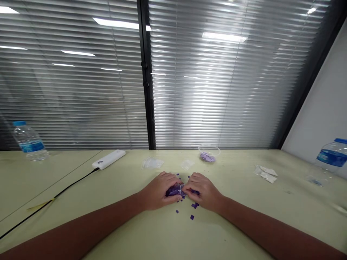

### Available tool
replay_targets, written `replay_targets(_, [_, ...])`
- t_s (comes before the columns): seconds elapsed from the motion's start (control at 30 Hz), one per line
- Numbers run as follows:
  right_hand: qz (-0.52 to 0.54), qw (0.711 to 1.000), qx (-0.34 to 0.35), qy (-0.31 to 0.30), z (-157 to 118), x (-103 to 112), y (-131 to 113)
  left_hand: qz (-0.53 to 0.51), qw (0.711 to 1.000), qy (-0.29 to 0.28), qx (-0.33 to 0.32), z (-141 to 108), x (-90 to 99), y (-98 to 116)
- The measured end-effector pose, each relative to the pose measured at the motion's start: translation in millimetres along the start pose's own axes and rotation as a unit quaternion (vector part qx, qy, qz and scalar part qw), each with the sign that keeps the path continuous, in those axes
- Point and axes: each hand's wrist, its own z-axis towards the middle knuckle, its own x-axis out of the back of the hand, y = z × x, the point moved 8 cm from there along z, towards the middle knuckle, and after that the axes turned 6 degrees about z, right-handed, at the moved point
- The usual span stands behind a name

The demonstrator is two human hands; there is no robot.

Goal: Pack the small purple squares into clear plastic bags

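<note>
A small clear bag with dark purple pieces lies on the pale table between my hands. My left hand is curled round its left side, thumb along the near edge. My right hand has its fingers pinched at the bag's right end, over more purple bits. Several loose purple squares are scattered on the table near and beyond both hands.
Behind the hands are clear plastic bags and a round clear tub with lilac pieces. A white power bank with a black cable lies left; crumpled white paper lies right. Bottles stand at both sides.
</note>
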Motion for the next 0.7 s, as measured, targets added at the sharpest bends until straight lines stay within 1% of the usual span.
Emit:
replay_targets(0.1, [-0.005,1.0,0.012,0.002,0.1,1.0,-3.2,-0.008,1.0,-0.002,0.0,-0.4,0.4,-0.5])
replay_targets(0.2, [-0.009,1.0,0.008,0.007,-0.4,1.3,-3.2,-0.016,1.0,0.005,0.0,-1.4,0.4,-3.2])
replay_targets(0.43, [-0.014,0.999,-0.001,0.035,0.3,7.0,-3.6,-0.017,1.0,0.002,-0.022,-1.9,1.7,3.3])
replay_targets(0.57, [0.003,1.0,-0.003,-0.003,-3.5,-2.5,0.5,-0.013,0.999,0.011,-0.028,-2.6,3.8,5.2])
replay_targets(0.7, [0.004,1.0,-0.004,-0.009,-8.3,-7.9,5.8,-0.017,0.999,0.009,-0.034,-2.9,4.0,5.4])
